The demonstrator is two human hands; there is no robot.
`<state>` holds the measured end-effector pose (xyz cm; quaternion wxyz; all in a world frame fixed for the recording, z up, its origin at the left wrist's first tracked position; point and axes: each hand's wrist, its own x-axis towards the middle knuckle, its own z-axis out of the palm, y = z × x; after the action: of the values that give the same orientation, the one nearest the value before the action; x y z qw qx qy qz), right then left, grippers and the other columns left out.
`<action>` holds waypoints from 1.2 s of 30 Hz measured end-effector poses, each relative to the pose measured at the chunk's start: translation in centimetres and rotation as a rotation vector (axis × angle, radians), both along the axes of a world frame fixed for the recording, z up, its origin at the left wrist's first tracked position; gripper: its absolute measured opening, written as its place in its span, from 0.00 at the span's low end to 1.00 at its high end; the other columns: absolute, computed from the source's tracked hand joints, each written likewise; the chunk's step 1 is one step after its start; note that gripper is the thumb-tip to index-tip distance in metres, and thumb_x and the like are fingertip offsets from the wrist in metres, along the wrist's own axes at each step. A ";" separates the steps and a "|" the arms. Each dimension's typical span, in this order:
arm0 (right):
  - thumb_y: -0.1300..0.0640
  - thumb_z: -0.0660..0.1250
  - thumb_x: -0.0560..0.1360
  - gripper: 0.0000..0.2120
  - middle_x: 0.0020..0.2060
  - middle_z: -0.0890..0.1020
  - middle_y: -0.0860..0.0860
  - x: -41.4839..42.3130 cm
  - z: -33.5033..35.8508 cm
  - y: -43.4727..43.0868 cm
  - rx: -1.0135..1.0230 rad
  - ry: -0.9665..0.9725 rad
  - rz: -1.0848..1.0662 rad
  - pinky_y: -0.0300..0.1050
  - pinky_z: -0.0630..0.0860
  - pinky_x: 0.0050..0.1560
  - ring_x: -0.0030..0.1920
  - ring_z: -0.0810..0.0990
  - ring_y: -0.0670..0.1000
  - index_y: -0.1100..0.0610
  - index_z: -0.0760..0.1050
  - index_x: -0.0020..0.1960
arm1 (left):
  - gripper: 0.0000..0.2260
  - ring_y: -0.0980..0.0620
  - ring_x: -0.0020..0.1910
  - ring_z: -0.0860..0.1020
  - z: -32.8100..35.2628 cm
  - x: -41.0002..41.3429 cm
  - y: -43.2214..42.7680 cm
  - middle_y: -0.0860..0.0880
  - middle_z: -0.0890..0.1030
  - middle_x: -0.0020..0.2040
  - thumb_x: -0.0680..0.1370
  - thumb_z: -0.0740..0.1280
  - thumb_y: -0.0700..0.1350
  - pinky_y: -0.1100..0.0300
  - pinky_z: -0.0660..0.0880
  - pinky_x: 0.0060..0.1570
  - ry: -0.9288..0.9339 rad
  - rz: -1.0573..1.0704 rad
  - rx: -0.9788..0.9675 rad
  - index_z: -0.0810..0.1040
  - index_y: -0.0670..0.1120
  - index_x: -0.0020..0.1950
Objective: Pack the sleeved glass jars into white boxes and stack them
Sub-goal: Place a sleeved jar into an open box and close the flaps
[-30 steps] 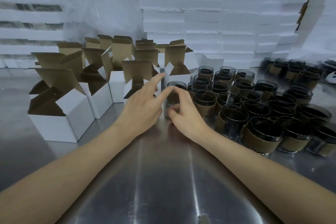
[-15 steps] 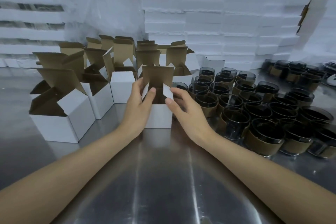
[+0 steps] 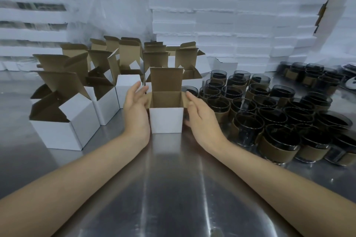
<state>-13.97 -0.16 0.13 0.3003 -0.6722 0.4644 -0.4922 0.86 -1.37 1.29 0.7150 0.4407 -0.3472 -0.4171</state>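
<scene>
Head view: both hands flank 1 white box (image 3: 166, 120) standing upright on the steel surface (image 3: 173, 188). The left hand (image 3: 137, 110) lies with its palm against the box's left side, fingers straight and slightly spread, so its grip is loose and clasps nothing. The right hand (image 3: 203, 121) mirrors it on the right, fingers straight, their tips touching the box's right side flap; its grip too is slack. The box's top is open: the tall brown lid flap stands upright at the back, and the side flaps splay outward toward each hand. Only brown cardboard shows inside.

Just behind the right hand's fingertips stands 1 dark jar (image 3: 189, 90), outside the box. Right of it, a dense cluster of sleeved glass jars (image 3: 269, 121), dark glass in brown cardboard bands, stands upright on the surface. A smaller group of jars (image 3: 308, 75) sits farther back at the right. Left of the hands stand several more open boxes (image 3: 63, 121), flaps raised. Behind everything rise stacks of white slabs (image 3: 231, 25), with crumpled clear plastic (image 3: 111, 5) at the back left.
</scene>
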 end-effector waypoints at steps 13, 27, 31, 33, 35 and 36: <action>0.48 0.58 0.81 0.29 0.69 0.66 0.52 -0.2 0.4 0.1 0.054 0.259 0.064 0.34 0.59 0.65 0.69 0.65 0.47 0.55 0.53 0.77 | 0.22 0.67 0.49 0.75 -0.9 0.7 -0.1 0.55 0.69 0.63 0.82 0.56 0.51 0.80 0.64 0.46 -1.002 -0.032 -0.130 0.51 0.53 0.73; 0.57 0.76 0.68 0.42 0.68 0.55 0.52 -0.2 0.1 0.1 0.083 0.362 0.068 0.48 0.73 0.64 0.64 0.72 0.53 0.60 0.52 0.72 | 0.39 0.52 0.60 0.67 0.7 2.9 -1.6 0.52 0.65 0.59 0.71 0.53 0.74 0.59 0.65 0.55 -1.442 -0.049 0.009 0.63 0.51 0.74; 0.61 0.72 0.69 0.46 0.77 0.44 0.51 -0.4 0.1 -0.4 0.124 0.376 0.081 0.51 0.73 0.64 0.67 0.71 0.54 0.54 0.44 0.76 | 0.49 0.53 0.66 0.61 1.6 3.3 -1.1 0.54 0.59 0.65 0.63 0.53 0.81 0.53 0.68 0.62 -1.661 -0.005 -0.096 0.66 0.49 0.72; 0.66 0.68 0.71 0.44 0.78 0.44 0.52 -0.4 0.0 -0.6 0.082 0.382 0.075 0.48 0.71 0.66 0.70 0.68 0.54 0.56 0.42 0.77 | 0.47 0.54 0.68 0.62 1.7 3.5 -1.1 0.52 0.61 0.72 0.63 0.59 0.78 0.54 0.69 0.62 -1.715 -0.084 -0.094 0.65 0.49 0.72; 0.69 0.63 0.73 0.40 0.78 0.46 0.55 -0.4 -0.3 -1.0 0.036 0.399 0.066 0.43 0.65 0.69 0.75 0.60 0.54 0.59 0.43 0.77 | 0.40 0.55 0.62 0.68 1.9 3.7 -1.1 0.51 0.64 0.71 0.65 0.63 0.74 0.59 0.72 0.55 -1.742 -0.145 -0.089 0.67 0.50 0.68; 0.70 0.62 0.74 0.37 0.78 0.47 0.57 -0.5 -0.4 -1.2 0.008 0.414 0.053 0.41 0.61 0.71 0.76 0.56 0.54 0.61 0.45 0.76 | 0.40 0.53 0.63 0.68 2.0 3.9 -1.1 0.51 0.63 0.73 0.66 0.63 0.74 0.58 0.72 0.56 -1.792 -0.158 -0.093 0.68 0.49 0.69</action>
<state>-14.48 -1.31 -0.29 0.2137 -0.7699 0.5003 -0.3335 4.73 -2.43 3.25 0.1624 0.5460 -0.8204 0.0495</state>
